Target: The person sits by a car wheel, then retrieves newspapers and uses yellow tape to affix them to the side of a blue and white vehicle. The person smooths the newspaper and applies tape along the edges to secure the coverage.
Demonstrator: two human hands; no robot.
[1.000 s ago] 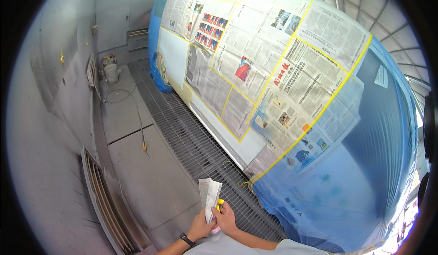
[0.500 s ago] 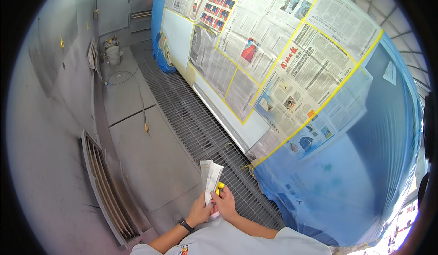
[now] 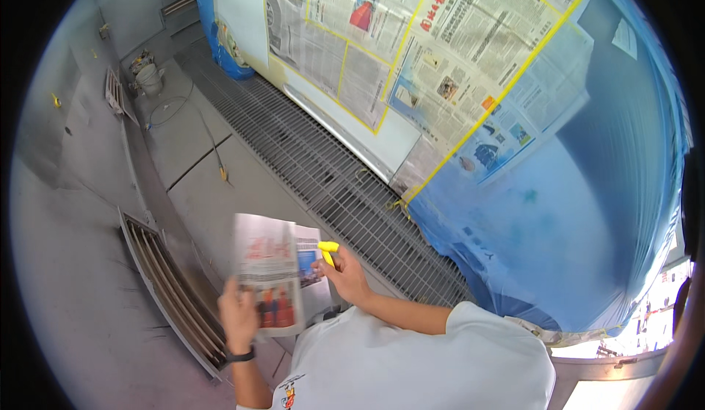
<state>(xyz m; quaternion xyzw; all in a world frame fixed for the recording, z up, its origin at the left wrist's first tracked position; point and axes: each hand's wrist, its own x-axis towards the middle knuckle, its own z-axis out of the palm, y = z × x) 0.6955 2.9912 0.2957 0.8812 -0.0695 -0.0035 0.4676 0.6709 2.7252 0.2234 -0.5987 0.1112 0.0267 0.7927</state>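
While the newspaper [image 3: 266,278] is held in front of the body, in the head view, it is seen above the floor slab [image 3: 246,190], short of the slab's right edge, where the metal grating [image 3: 352,204] begins. Its lower left part is gripped by the left hand [image 3: 239,311]; the fingers are blurred, so how firmly the paper is pinched cannot be told. A second leaf [image 3: 314,252] with a blue picture shows behind its right edge; whether the two are joined cannot be made out.

By the right hand [image 3: 345,276], seen over the grating's left edge, a yellow roll [image 3: 328,248], apparently of tape, is held; its grip is closed on the roll between thumb and fingers. Whether the second leaf is also touched by the fingertips is unclear.

Since the paper is seen to be held at one side only, its far edge could be left to sag, fold or be caught by a draught. If the leaves are loose, one could be dropped onto the slab. Should the roll be let slip while the paper is being handled, it could be dropped on the grating and picked up dusty, which would be expected to weaken its stick. If the blue film [image 3: 514,263] on the vehicle were brushed by an elbow, it could be torn or pulled from the yellow tape line [image 3: 485,116]. On the slab's far part, a foot could be caught by the hose [image 3: 213,142].
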